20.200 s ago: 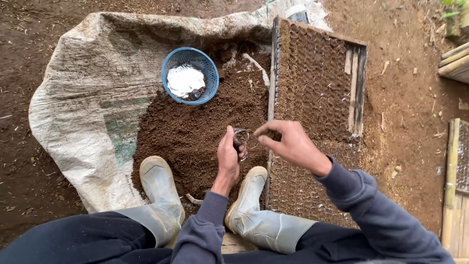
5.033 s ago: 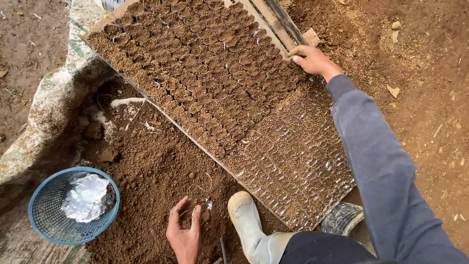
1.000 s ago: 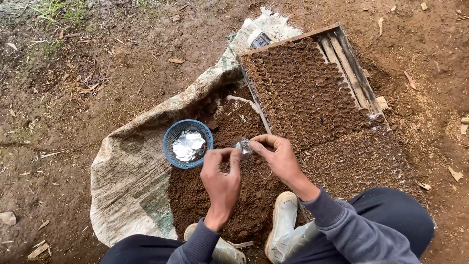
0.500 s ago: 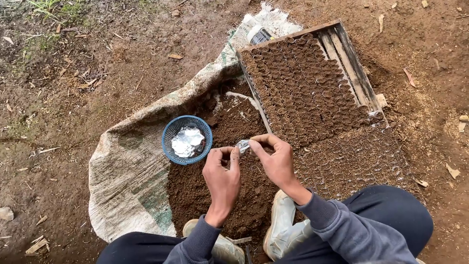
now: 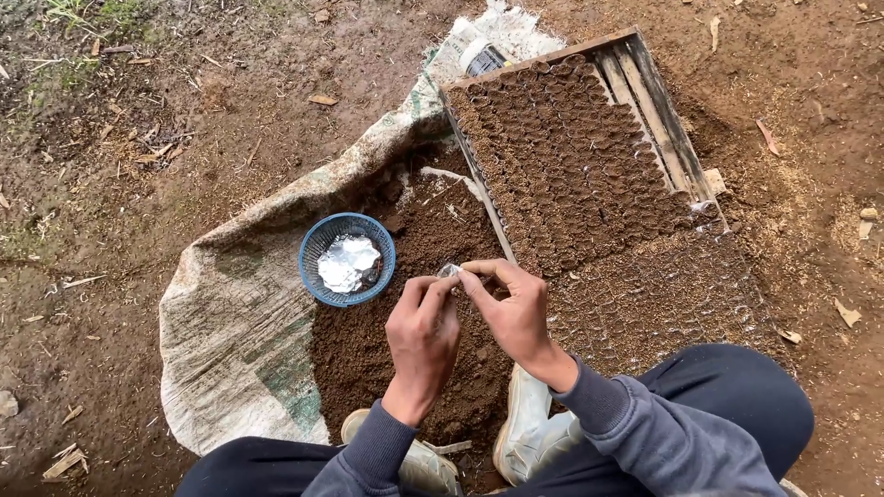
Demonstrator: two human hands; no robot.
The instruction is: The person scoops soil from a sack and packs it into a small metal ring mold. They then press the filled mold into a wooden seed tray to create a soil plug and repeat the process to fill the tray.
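Observation:
My left hand (image 5: 422, 342) and my right hand (image 5: 511, 311) meet above a heap of dark soil (image 5: 405, 304), fingertips pinched together on a small clear plastic seedling bag (image 5: 448, 271). To the right lies a wooden tray (image 5: 656, 97) packed with rows of small soil-filled bags (image 5: 571, 156). Its nearer part is covered by a sheet of clear, unfilled bags (image 5: 663, 294). A blue mesh basket (image 5: 347, 259) holding crumpled silvery plastic stands left of my hands.
The soil heap rests on a worn white sack (image 5: 230, 322) spread over bare earth. My pale rubber boots (image 5: 525, 442) sit at the heap's near edge. A small bottle (image 5: 481, 57) lies at the tray's far corner. Dry leaves and twigs dot the ground.
My hands have closed together on the small bag and dropped slightly nearer the soil. Five seconds ago my right hand was at the tray's far edge and my left on the soil.

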